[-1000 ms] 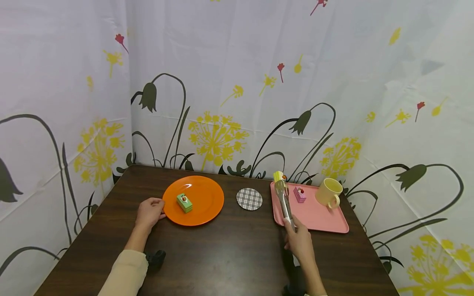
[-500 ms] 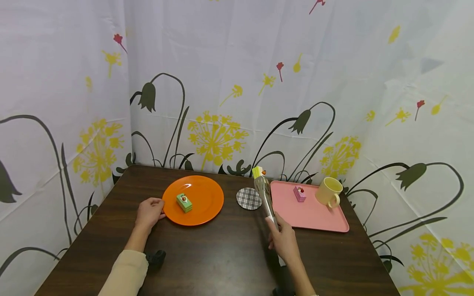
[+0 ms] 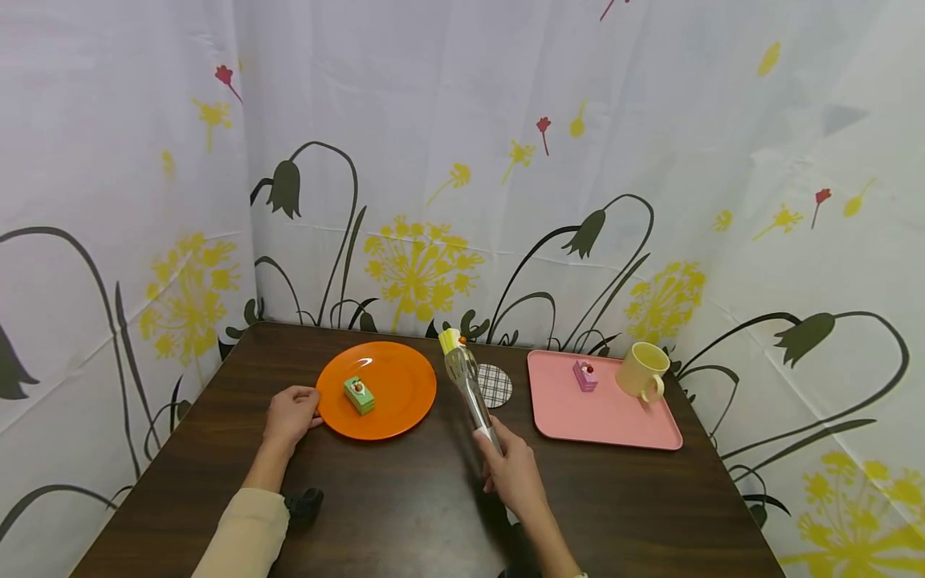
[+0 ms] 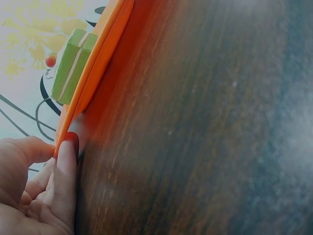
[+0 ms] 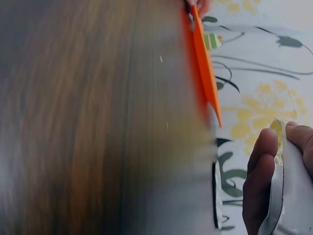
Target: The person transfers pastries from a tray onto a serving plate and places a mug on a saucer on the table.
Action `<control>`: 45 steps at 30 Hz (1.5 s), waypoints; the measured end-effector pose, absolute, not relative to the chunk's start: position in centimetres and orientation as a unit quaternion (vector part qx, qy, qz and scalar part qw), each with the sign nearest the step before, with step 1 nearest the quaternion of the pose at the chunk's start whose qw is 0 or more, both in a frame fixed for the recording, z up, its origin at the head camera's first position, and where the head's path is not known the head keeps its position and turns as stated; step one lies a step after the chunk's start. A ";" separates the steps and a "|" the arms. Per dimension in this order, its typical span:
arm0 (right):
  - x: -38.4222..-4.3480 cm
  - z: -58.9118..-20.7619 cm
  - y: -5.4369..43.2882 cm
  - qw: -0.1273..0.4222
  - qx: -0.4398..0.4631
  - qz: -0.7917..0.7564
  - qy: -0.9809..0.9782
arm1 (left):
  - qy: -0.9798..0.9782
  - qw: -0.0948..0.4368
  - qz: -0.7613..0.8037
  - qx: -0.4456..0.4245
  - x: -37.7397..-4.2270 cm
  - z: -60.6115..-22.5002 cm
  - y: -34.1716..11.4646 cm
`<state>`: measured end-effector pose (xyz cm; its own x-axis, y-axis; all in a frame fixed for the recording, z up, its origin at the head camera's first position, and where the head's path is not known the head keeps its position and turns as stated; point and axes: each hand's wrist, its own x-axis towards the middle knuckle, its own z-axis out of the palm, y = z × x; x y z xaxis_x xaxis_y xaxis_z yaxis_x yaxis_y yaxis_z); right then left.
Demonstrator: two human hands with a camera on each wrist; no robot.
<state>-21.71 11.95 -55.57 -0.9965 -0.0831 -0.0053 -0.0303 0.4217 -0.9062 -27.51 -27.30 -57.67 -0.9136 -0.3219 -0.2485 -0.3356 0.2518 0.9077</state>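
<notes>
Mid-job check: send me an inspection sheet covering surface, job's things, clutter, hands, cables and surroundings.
Surface: dark brown wood-look table.
Job's things: metal tongs with a yellow cake at their tips, above the table; orange plate bearing a green cake; pink tray bearing a pink cake.
Clutter: yellow mug on the tray; round checked coaster between plate and tray.
Hands: left hand pinches the plate's rim; right hand grips the tongs.
Cables: nothing seen.
Surroundings: white flower-print cloth behind and at both sides.
</notes>
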 end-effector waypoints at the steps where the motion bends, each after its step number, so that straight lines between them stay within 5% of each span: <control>1: -21.7 -55.6 11.7 0.028 -0.038 -0.535 0.843 | 0.792 0.006 0.574 -0.208 -27.5 -57.7 -27.3; 11: -21.3 -55.7 9.0 0.069 -0.055 -0.469 0.879 | 0.789 0.009 0.579 -0.206 -27.3 -57.5 -27.4; 26: -21.5 -55.7 6.5 -0.012 -0.120 -0.235 0.964 | 0.793 0.012 0.575 -0.200 -27.4 -57.7 -27.3; 45: -21.8 -54.3 3.7 -0.003 -0.102 -0.156 0.983 | 0.794 0.008 0.575 -0.198 -27.7 -57.9 -27.5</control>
